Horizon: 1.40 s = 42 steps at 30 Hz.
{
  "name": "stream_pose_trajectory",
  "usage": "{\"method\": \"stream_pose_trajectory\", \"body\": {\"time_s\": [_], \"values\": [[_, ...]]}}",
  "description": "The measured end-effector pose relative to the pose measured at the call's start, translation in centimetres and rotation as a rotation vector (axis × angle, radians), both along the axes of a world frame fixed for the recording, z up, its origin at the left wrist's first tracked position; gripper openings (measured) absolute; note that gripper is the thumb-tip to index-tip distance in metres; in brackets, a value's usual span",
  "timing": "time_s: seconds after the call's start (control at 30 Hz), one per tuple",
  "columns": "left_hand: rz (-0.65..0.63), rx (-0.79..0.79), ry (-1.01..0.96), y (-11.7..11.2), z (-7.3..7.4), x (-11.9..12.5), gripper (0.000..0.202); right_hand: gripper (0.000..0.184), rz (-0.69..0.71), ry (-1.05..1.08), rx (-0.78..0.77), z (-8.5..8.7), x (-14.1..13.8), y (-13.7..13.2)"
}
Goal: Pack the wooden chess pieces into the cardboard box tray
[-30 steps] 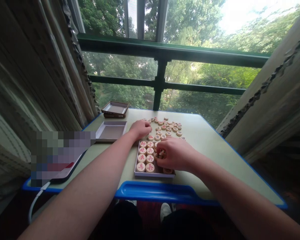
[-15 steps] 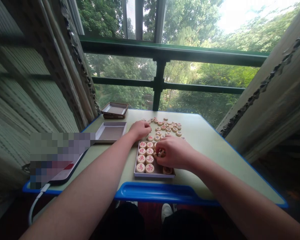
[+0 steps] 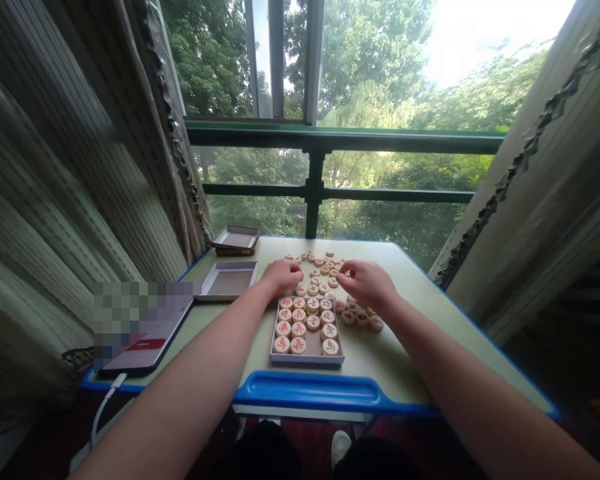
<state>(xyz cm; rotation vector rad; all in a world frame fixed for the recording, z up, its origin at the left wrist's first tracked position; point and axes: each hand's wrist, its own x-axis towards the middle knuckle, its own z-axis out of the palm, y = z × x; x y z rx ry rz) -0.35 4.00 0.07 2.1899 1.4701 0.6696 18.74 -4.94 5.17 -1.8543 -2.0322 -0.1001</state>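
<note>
Round wooden Chinese chess pieces stand in rows in a shallow open box, red-marked on its left and black-marked on its right. Bare box floor shows in the third column at the near end. Beyond the box more loose chess pieces lie spread on the table. My left hand rests just past the box's far left corner, fingers curled beside the loose pieces. My right hand is over the pieces on the right, thumb and fingers bent together in a pinch. What either hand holds, if anything, is hidden.
A second shallow tray lies on the left, with a brown box behind it. A tablet-like device with a white cable sits at the left edge. A blue groove runs along the table's near edge.
My right hand has moved from inside the box, up and right, to the loose pieces. The third column's pieces now show. My left hand stays in about the same place. The view has tilted up.
</note>
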Motion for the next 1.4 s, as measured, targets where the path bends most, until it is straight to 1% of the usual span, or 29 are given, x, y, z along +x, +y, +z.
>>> {"method": "stream_pose_trajectory", "body": {"time_s": [0.03,0.1,0.2,0.3,0.4,0.5,0.6,0.7,0.8,0.9,1.0,1.07,1.17,1.23,1.33,1.4], "values": [[0.001,-0.006,-0.01,-0.1,0.0,0.0,0.024,0.028,-0.006,0.002,-0.024,-0.2,0.4,0.3],[0.002,-0.011,-0.039,-0.3,-0.1,0.0,0.024,0.027,0.025,-0.004,-0.065,-0.5,1.0,0.7],[-0.013,-0.025,-0.093,-0.5,-0.3,0.0,0.023,0.025,0.14,-0.034,-0.101,-1.0,1.0,0.9],[-0.073,-0.087,-0.159,-0.6,-0.5,0.0,0.022,0.023,0.254,-0.062,-0.128,-1.4,0.7,0.9],[-0.163,-0.19,-0.215,-0.6,-0.3,-0.3,0.023,0.024,0.306,-0.057,-0.126,-1.9,0.6,1.1],[-0.24,-0.263,-0.192,-0.6,0.2,-0.6,0.029,0.026,0.317,-0.033,-0.107,-2.3,0.9,1.5],[-0.26,-0.265,-0.181,-0.6,0.6,-0.9,0.031,0.026,0.308,-0.033,-0.111,-2.5,1.0,1.7],[-0.233,-0.226,-0.189,-0.6,0.5,-0.9,0.029,0.024,0.236,-0.049,-0.123,-2.6,1.0,1.9],[-0.173,-0.174,-0.181,-0.3,0.0,-0.8,0.03,0.024,0.16,-0.034,-0.095,-2.5,1.0,2.0],[-0.139,-0.163,-0.186,0.0,-0.5,-0.7,0.03,0.027,0.184,-0.012,-0.094,-2.5,0.8,1.9],[-0.109,-0.201,-0.19,0.2,-0.6,-0.7,0.028,0.026,0.218,-0.031,-0.14,-2.5,0.7,1.7],[-0.121,-0.244,-0.202,0.1,-0.3,-0.7,0.031,0.023,0.199,-0.05,-0.152,-2.3,0.6,1.5],[-0.189,-0.305,-0.221,-0.5,0.4,-0.9,0.039,0.022,0.178,-0.055,-0.143,-2.1,0.7,1.4],[-0.224,-0.338,-0.195,-1.0,1.0,-1.1,0.042,0.022,0.184,-0.047,-0.144,-2.0,0.8,1.3],[-0.24,-0.362,-0.125,-1.6,1.6,-1.2,0.04,0.022,0.235,-0.043,-0.167,-2.0,1.0,1.3],[-0.232,-0.355,-0.114,-1.7,1.8,-1.2,0.037,0.024,0.247,-0.043,-0.167,-2.0,1.1,1.4]]}}
